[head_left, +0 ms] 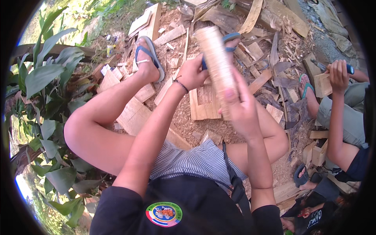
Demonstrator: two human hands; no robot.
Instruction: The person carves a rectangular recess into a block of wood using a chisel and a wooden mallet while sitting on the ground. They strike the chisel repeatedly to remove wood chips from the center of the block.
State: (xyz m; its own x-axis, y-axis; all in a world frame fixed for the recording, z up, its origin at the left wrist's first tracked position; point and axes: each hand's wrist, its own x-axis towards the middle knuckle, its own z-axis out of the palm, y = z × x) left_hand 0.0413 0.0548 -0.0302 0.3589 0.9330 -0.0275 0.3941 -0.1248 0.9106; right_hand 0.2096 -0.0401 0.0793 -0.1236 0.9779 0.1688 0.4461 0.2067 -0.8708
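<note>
My right hand (pixel 241 107) grips a long, pale wooden block (pixel 217 62) near its lower end; motion blurs the block, which tilts up and away across the middle. Just left of it, my left hand (pixel 192 74) is closed around a tool with a blue handle (pixel 204 62). Most of that tool is hidden by my fingers and the block, so its working end does not show. Below my hands, a wooden board with a cut recess (pixel 199 109) lies on the ground between my legs, partly covered by the block and my right hand.
Wood offcuts (pixel 170 35), shavings and dry strips litter the ground around my sandalled feet. Broad-leaved plants (pixel 49 78) crowd the left side. Close on the right, another person's hand (pixel 338 76) holds a blue-handled tool (pixel 349 69) by a wooden block (pixel 323 85). More people sit at lower right.
</note>
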